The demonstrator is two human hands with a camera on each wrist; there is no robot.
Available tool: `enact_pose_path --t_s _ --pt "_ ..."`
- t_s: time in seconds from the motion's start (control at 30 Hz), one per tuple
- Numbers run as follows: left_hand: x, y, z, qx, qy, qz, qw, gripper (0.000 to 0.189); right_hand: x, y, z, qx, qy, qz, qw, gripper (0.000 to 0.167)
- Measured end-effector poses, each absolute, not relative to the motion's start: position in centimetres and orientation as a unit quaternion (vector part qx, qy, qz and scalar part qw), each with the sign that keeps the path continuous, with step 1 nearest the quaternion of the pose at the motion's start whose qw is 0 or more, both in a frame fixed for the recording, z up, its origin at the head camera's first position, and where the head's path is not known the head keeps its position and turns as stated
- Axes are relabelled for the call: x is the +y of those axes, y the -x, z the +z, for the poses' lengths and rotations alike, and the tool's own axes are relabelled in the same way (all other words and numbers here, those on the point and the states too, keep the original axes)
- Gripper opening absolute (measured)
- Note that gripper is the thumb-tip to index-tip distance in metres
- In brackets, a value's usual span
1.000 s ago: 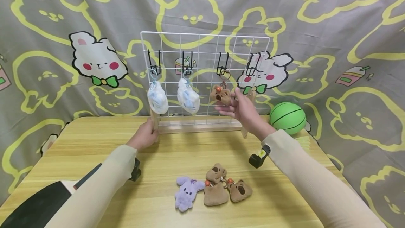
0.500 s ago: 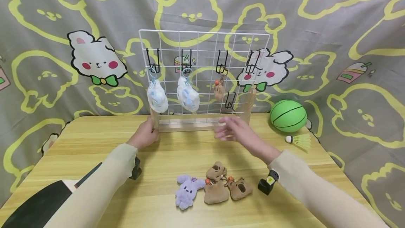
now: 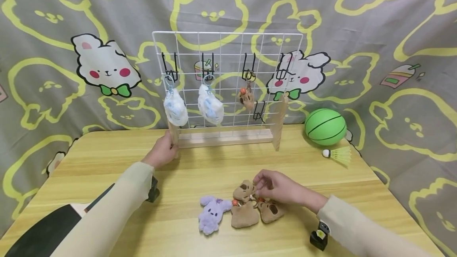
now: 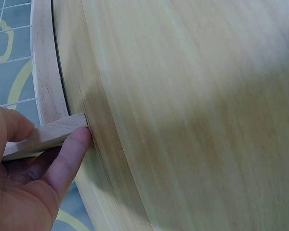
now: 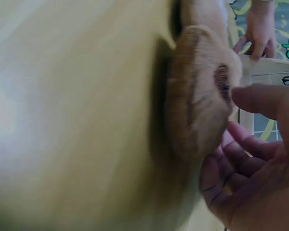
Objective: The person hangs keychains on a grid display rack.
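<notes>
My left hand grips the wooden foot of a white wire grid rack, thumb on one side and fingers on the other. Over the brown plush charms on the table, my right hand hovers with fingers loosely bent. In the right wrist view its thumb and fingers stand around a brown bear plush charm; whether they touch it I cannot tell. A second bear-faced charm and a face-down brown one lie beside it. A purple plush charm lies to their left.
Two white-and-blue plush charms and a small brown one hang from black hooks on the rack. Further black hooks carry nothing. A green ball and a yellow shuttlecock are at the right. A patterned curtain hangs behind.
My right hand has let go of the brown charm hanging on the rack and come down toward the charms on the table. The hanging charm has turned. My left hand stays on the rack.
</notes>
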State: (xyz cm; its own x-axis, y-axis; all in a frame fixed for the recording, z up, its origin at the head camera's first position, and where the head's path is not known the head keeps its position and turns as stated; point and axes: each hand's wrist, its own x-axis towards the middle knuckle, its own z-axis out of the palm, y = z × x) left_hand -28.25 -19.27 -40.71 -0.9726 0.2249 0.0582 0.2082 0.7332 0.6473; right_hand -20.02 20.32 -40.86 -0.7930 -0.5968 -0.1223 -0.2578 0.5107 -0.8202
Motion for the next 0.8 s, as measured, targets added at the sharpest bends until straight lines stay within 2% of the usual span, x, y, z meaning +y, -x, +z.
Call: enact_pose_path --t_s 0.27,0.57,0.8 --pt "-19.2 28.4 -40.6 0.931 -0.114 0.346 0.016 0.044 21.3 19.1 -41.0 0.853 0.276 -0.383 0.222 0.032" --pt "-19.1 28.5 -40.7 0.932 -0.11 0.346 0.017 0.045 21.4 18.7 -40.3 0.866 0.323 -0.316 0.214 0.031" --pt "-19.2 28.4 -40.6 0.932 -0.107 0.346 0.022 0.047 20.8 18.6 -40.4 0.876 0.312 -0.302 0.208 0.033"
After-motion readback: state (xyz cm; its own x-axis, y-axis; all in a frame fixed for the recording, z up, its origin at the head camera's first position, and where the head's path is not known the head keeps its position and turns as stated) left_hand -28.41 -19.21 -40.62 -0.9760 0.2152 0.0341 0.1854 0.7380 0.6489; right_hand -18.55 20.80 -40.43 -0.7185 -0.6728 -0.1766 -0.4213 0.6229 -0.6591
